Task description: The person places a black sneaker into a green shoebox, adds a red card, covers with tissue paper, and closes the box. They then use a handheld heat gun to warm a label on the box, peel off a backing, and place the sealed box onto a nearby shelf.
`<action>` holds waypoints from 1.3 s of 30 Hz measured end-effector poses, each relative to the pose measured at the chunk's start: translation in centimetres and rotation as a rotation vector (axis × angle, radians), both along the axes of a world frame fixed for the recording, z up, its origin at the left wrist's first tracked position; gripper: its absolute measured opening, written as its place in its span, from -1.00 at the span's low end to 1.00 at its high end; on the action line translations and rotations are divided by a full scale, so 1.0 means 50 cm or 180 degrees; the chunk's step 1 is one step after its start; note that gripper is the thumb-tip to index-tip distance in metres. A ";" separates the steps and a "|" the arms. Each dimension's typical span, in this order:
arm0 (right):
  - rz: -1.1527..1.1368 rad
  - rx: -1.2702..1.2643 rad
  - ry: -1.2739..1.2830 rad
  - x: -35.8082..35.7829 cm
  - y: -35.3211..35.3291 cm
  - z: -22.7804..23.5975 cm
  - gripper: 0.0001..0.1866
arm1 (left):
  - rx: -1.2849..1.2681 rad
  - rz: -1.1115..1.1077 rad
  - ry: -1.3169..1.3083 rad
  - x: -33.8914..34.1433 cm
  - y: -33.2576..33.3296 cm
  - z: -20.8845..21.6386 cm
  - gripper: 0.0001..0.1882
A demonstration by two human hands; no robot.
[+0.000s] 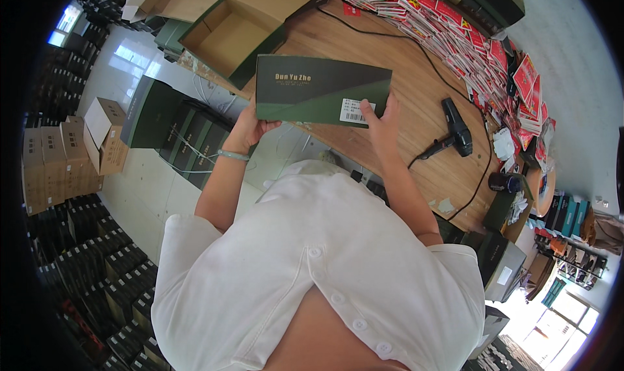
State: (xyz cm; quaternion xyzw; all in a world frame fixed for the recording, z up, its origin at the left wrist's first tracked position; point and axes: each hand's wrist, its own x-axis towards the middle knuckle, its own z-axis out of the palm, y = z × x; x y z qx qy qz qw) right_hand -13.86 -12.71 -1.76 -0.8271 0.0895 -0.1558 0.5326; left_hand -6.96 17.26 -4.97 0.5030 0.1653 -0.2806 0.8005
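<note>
Between my two hands I hold a dark green shoebox (305, 93), its long side with gold lettering and a white barcode label turned toward me. My left hand (252, 125) grips its lower left corner, fingers curled under the edge; a pale bangle circles that wrist. My right hand (385, 121) clasps the right end, with the thumb on the label. Just beyond the box, an open shoebox (244, 36) with a bare brown inside lies at the table's far left. A black hair dryer (455, 130) rests on the wooden table (409, 156) to the right.
A heap of red and white cards (448, 36) lines the table's far edge, with a black cable (416, 39) running beside it. More green boxes (195, 137) stand on the floor at left, near brown cartons (55, 163). Stacked dark shoeboxes (84, 260) fill the lower left.
</note>
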 end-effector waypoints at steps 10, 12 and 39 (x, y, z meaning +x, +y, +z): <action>0.0295 0.0166 -0.0013 -0.044 0.000 0.000 -0.03 | -0.0120 0.0071 0.0023 -0.004 -0.010 0.000 -0.41; 0.0090 -0.0052 -0.0024 -0.046 0.020 -0.002 0.14 | -0.0234 0.0019 0.0092 -0.015 0.001 0.003 -0.42; 0.1198 0.4060 0.2971 -0.023 -0.093 0.077 -0.11 | 0.0439 0.0156 0.0307 -0.162 -0.014 0.019 -0.56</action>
